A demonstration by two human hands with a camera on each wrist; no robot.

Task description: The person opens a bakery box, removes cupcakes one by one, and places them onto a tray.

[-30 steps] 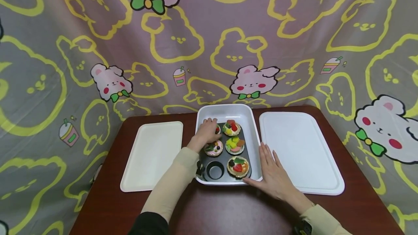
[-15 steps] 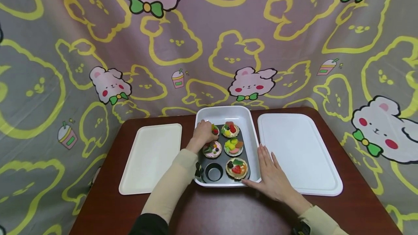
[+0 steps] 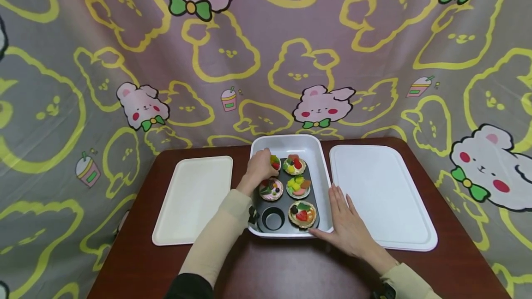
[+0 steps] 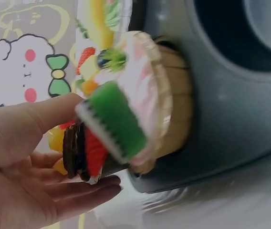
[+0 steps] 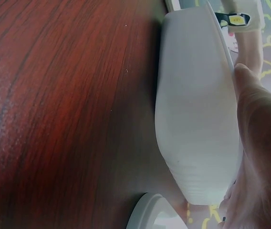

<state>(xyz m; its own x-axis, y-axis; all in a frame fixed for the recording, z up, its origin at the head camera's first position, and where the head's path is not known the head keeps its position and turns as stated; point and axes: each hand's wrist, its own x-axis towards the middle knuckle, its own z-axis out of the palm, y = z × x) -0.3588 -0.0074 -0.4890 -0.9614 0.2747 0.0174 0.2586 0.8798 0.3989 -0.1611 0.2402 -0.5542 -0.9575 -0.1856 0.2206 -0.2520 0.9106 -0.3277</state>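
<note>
Cream tray: although it shares the brown table with the other wares, it lies apart at the left, just beside the white basin.

Left hand: thumb and fingers curled round the far-left tart, gripping it by its sides; the thumb tip is hidden in the left wrist view.

Left column of the muffin tin: the far-left tart in the farthest row, partly covered by the hand; the pink-cream tart, bearing a green slice, in the middle; the near-left cup, its grey bottom visible. The muffin tin lies inside the white basin.

Right column: the far-right tart, the middle-right tart and the near-right tart, each seated in its row.

Right hand: fingers outstretched along the basin's right side, thumb extended at its near rim.

White tray: flat on the table, right of the white basin.
</note>
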